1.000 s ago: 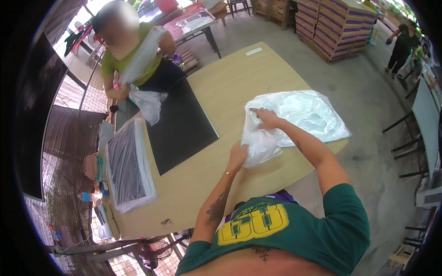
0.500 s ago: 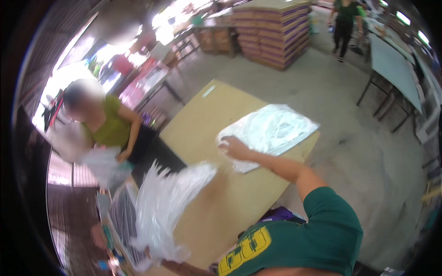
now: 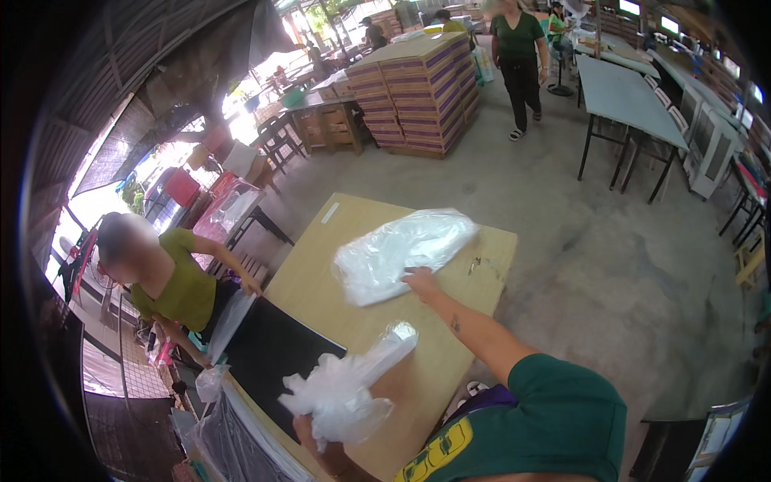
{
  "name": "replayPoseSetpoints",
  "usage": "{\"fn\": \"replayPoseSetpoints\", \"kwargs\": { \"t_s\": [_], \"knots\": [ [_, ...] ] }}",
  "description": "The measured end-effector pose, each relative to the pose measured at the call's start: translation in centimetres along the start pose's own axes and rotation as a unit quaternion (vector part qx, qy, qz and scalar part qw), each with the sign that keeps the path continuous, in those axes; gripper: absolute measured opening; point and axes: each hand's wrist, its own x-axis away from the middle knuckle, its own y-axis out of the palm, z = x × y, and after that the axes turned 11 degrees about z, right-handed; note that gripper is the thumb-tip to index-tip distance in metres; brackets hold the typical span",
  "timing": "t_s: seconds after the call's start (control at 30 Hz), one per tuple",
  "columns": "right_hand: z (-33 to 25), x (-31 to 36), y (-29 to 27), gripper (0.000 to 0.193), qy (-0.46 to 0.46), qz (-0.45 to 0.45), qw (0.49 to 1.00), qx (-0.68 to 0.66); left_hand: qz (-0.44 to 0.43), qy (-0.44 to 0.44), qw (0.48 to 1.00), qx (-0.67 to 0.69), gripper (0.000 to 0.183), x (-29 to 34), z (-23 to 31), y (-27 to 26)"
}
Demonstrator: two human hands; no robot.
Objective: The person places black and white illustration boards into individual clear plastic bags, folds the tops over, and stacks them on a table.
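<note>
My left hand (image 3: 303,430), at the near left of the table, is closed around a bunched clear plastic bag (image 3: 341,402). The bag hangs crumpled above the table, and one narrower end reaches to the right. My right arm stretches forward over the tan tabletop (image 3: 430,345). My right hand (image 3: 419,281) touches the near edge of a loose pile of clear plastic bags (image 3: 409,249), its fingers stretched out against the plastic. A black sheet (image 3: 277,353) lies at the table's left, partly behind the bunched bag.
At the left, a co-worker in an olive top (image 3: 189,269) handles clear plastic by the black sheet. Plastic-covered grey material (image 3: 241,434) stands along the near left edge. Stacked cartons (image 3: 418,96) stand beyond the table. Another person (image 3: 518,64) walks there, near a long grey table (image 3: 630,100).
The bag in my left hand has been drawn in and bunched, baring more of the black sheet. The bag pile has slid left from the table's right edge. The walking person is closer.
</note>
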Motion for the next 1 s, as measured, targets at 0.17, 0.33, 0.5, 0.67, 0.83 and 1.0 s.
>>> {"fn": "replayPoseSetpoints", "kwargs": {
  "t_s": [0.17,0.33,0.5,0.67,0.83,1.0],
  "knots": [
    [2.1,2.5,-2.1,0.044,-0.027,-0.137,0.985,-0.104,-0.005,-0.217,0.972,0.088,0.025,2.6,-2.1,5.3],
    [9.2,14.9,-9.3,0.037,0.207,-0.531,0.789,-0.230,-0.072,-0.393,0.916,0.040,0.024,5.2,-4.5,10.1],
    [10.6,16.7,-21.2,0.033,0.342,-0.409,0.798,-0.282,-0.339,-0.271,0.900,-0.040,0.035,8.1,-7.9,22.5],
    [16.0,10.0,-31.6,0.031,0.336,-0.254,0.805,-0.418,-0.455,-0.037,0.879,-0.134,0.049,14.4,-14.8,40.0],
    [21.2,4.0,-45.7,0.029,0.276,-0.024,0.925,-0.260,-0.576,-0.099,0.772,-0.249,0.050,21.1,-21.5,54.2],
    [31.2,2.2,-62.6,0.035,0.342,0.271,0.868,-0.239,-0.753,0.036,0.592,-0.286,0.049,26.0,-23.2,58.2]
  ]
}}
